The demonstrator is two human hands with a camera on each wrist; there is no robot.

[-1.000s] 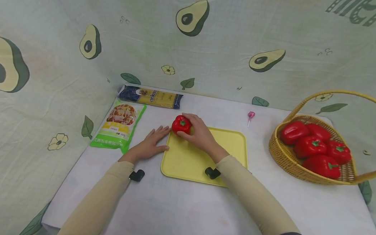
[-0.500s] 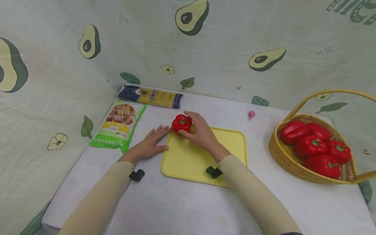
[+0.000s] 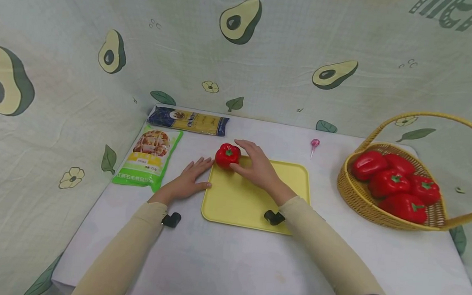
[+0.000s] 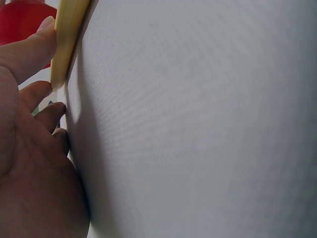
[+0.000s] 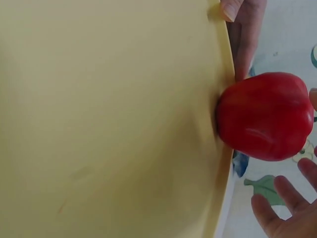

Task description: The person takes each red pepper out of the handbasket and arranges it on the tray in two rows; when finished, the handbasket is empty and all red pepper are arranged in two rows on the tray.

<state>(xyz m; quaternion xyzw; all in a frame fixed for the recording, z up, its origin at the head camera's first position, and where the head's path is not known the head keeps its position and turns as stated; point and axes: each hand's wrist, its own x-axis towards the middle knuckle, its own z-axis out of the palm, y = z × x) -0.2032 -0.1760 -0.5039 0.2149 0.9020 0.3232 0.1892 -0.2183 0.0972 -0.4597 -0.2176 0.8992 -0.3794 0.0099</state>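
A red bell pepper (image 3: 228,156) with a green stem sits at the far left corner of the yellow tray (image 3: 252,207). Just right of it is my right hand (image 3: 259,169), its fingers spread and apart from the pepper. The right wrist view shows the pepper (image 5: 265,116) against the tray's rim, with a gap to the right fingertips. My left hand (image 3: 187,180) lies flat with fingers extended at the tray's left edge. In the left wrist view its thumb (image 4: 32,49) touches the tray's rim (image 4: 69,39).
At the right stands a wicker basket (image 3: 354,202) with a tall handle, holding several red bell peppers (image 3: 389,184). A lollipop (image 3: 315,145) lies behind the tray. A green-edged food packet (image 3: 148,158) and a blue-and-yellow pasta pack (image 3: 189,120) lie at the left.
My right hand has let go of the bell pepper and moved slightly right, its fingers opening. The pepper stays at the tray's corner. My left hand has not moved.
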